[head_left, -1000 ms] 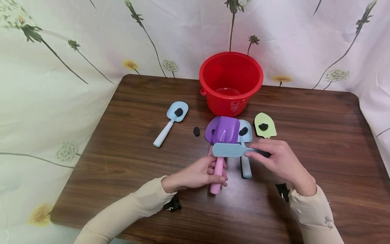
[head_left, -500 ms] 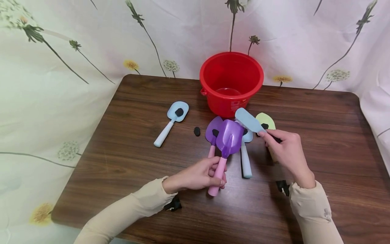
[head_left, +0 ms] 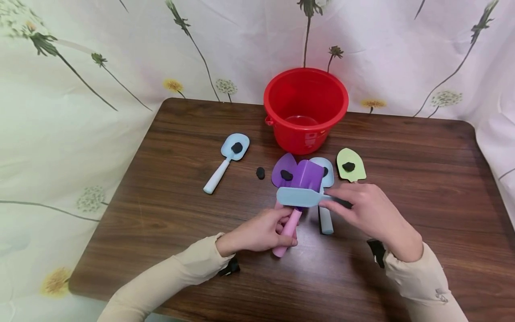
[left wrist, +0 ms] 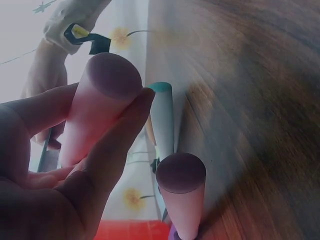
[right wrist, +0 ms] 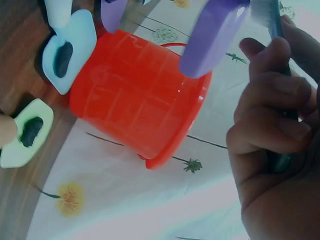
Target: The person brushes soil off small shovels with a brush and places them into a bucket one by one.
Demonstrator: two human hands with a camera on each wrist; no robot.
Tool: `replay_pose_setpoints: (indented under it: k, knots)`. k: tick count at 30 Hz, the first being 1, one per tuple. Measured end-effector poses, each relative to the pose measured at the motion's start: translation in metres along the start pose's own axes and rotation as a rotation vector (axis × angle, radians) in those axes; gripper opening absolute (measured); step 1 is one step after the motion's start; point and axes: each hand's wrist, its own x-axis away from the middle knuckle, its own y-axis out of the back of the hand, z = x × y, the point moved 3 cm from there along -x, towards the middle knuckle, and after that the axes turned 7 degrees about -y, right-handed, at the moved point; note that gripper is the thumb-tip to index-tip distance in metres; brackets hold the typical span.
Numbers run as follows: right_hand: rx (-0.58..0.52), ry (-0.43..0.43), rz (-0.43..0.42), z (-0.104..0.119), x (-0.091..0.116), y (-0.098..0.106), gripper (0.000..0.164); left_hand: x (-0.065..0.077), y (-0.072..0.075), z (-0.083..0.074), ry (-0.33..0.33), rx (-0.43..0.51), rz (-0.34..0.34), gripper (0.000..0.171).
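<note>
My left hand (head_left: 257, 230) grips the pink handle (left wrist: 100, 110) of a purple toy shovel (head_left: 309, 174), its blade raised over the table and pointing away from me. My right hand (head_left: 372, 212) holds a brush (head_left: 298, 197) with a light blue back by its dark handle. The brush lies across the lower end of the blade in the head view. White bristles (right wrist: 262, 14) face the shovel in the right wrist view. Below, a second purple shovel (head_left: 281, 166) and a light blue shovel (head_left: 327, 223) lie on the table, each with a black lump on its blade.
A red bucket (head_left: 303, 138) stands behind the shovels by the flowered curtain. To the left lies another light blue shovel (head_left: 217, 176) with a black lump; a green shovel (head_left: 350, 156) with a lump is at right. One loose black lump (head_left: 260, 173) sits on the table (head_left: 181, 214).
The brush has gone from the blade's upper right edge back down to its lower end, turning level. The held shovel has turned slightly, its blade tipping to the right.
</note>
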Motion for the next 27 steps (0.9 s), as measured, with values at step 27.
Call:
replay_pose_setpoints:
  k: [27]
  knots:
    - [-0.253,-0.23,-0.147,-0.038,0.016,0.005,0.026,0.002,0.008,0.0,0.036,0.46,0.09,0.034]
